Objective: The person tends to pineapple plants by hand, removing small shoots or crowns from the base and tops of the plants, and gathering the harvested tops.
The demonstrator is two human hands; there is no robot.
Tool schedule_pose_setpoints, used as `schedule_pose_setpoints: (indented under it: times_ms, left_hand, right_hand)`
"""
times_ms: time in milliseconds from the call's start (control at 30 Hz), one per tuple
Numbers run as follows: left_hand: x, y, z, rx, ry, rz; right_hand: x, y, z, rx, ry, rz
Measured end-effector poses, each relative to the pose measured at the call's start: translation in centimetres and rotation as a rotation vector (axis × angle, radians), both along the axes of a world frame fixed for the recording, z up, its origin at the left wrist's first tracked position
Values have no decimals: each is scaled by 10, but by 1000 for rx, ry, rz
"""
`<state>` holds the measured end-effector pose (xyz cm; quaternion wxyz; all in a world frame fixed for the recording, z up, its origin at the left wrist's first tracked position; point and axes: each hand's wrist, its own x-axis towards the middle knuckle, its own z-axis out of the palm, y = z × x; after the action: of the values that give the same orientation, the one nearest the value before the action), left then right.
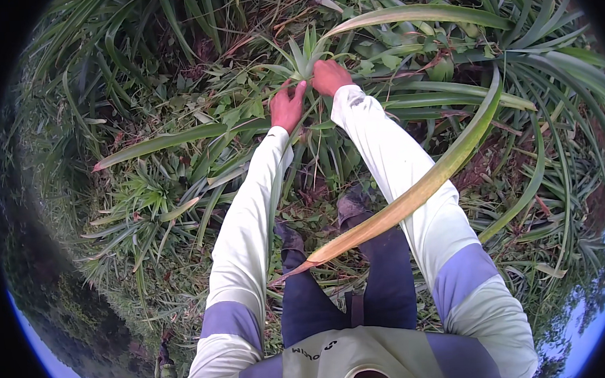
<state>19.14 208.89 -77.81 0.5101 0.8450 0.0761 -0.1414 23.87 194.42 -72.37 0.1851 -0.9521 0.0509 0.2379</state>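
Observation:
A small pineapple shoot (301, 60) with pale green pointed leaves stands up in front of me, among weeds and strap-like leaves. At the right side of its base, my right hand (331, 76) is closed, its fingers folded around the shoot's lower leaves; what lies inside the fist is hidden. My left hand (287, 109) is just left of and below the base. Its thumb and forefinger are apart, with the thumb tip close to the shoot or touching it. The left hand's other fingers are partly hidden.
A long yellowing leaf (412, 197) arches across in front of my right forearm. Large spiky plants (548, 53) crowd the right, and more long-leaved clumps (130, 34) the far left. My boots (351, 207) stand in cut leaves. Another person (167, 374) is at the lower left.

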Motion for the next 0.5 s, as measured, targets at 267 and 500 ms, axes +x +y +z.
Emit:
schedule_pose_setpoints:
  times_ms: [267,500]
  left_hand:
    - [-3,0,5,-169,51,59]
    - [-20,6,11,-172,-147,20]
  right_hand:
    - [-3,-21,-22,-89,-41,-19]
    - [14,-36,-2,-74,-246,-73]
